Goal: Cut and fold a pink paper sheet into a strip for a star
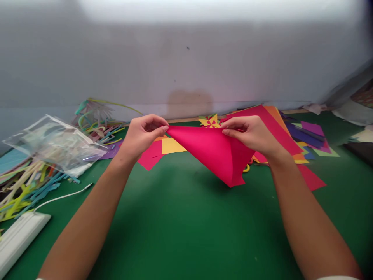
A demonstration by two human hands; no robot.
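Observation:
A bright pink-red sheet of paper [208, 149] is held up above the green table [175, 233], bent over, with its lower point hanging down toward the tabletop. My left hand [145, 136] pinches the paper's left corner between thumb and fingers. Thumb and fingers of my right hand [252, 134] grip its top edge further right. Behind the sheet, a yellow and green folded paper star [211, 121] shows partly.
Paper strips [32, 186] and a clear plastic bag [64, 146] lie at the left, near a white power strip [23, 241] with a cable. Red and yellow paper pieces [173, 146] lie behind my hands; colored sheets [274, 130] are stacked at the right. A wall [186, 66] rises behind.

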